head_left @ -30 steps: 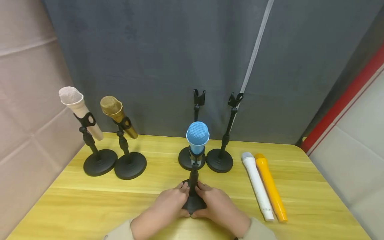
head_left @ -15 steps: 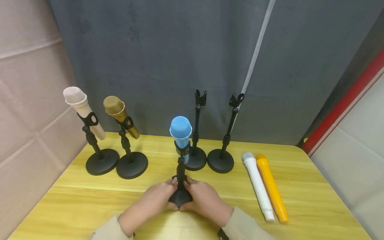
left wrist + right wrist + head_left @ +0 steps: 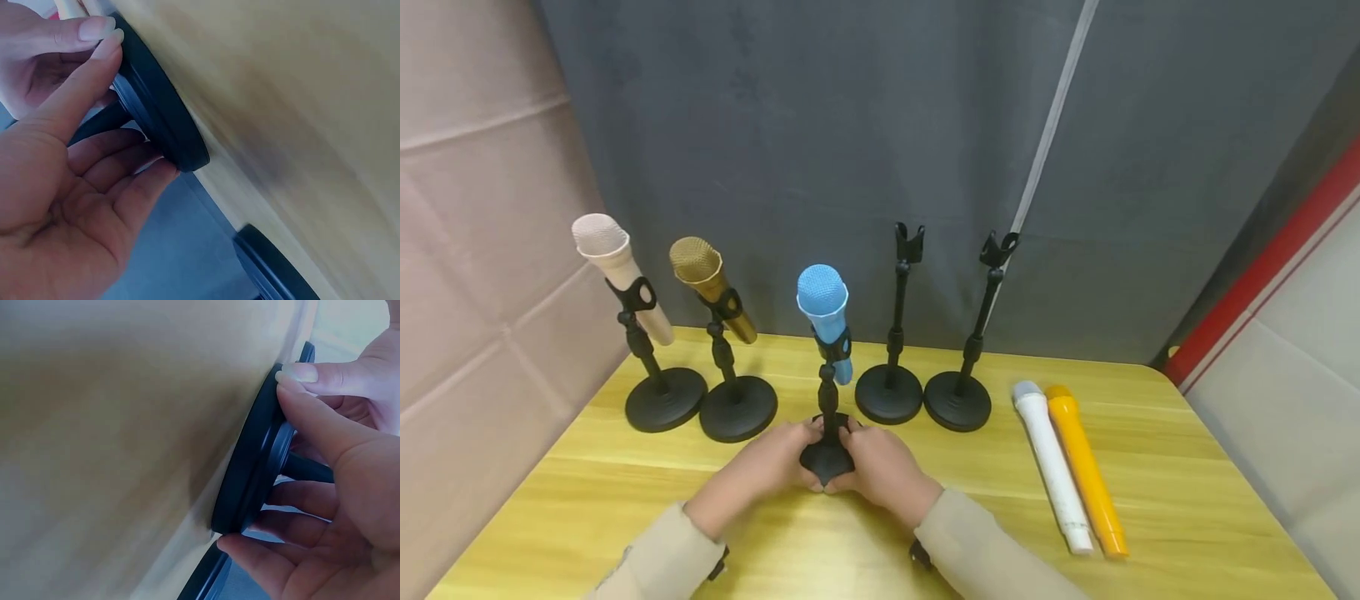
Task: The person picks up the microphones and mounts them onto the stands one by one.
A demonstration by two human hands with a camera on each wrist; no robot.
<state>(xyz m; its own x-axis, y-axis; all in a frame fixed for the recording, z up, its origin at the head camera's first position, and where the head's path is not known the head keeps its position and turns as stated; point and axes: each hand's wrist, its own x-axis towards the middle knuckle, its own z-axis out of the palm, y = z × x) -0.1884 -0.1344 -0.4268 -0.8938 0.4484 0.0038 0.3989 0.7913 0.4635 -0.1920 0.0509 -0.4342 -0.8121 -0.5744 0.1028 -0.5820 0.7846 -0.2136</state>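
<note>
A blue microphone (image 3: pixel 822 292) sits tilted in the clip of a black desk stand, in the middle of the head view. My left hand (image 3: pixel 771 460) grips the left side of the stand's round base (image 3: pixel 826 460), and my right hand (image 3: pixel 883 462) grips the right side. In the left wrist view, thumb and fingers curl around the rim of the base (image 3: pixel 159 100). The right wrist view has the right hand (image 3: pixel 369 487) pinching the same base (image 3: pixel 250 456), with both thumbs meeting at its near edge. Whether the base touches the table, I cannot tell.
To the left stand a white microphone (image 3: pixel 601 237) and a gold microphone (image 3: pixel 696 262) on black stands. Behind, to the right, are two stands (image 3: pixel 889 393) with bare clips. A white microphone (image 3: pixel 1052 467) and a yellow microphone (image 3: pixel 1088 475) lie on the table (image 3: pixel 1187 467). A grey curtain (image 3: pixel 820 125) hangs behind.
Both hands have moved the stand with the blue microphone leftward and away from me, from in front of a bare stand to the gap beside the gold microphone's stand. The view has shifted slightly.
</note>
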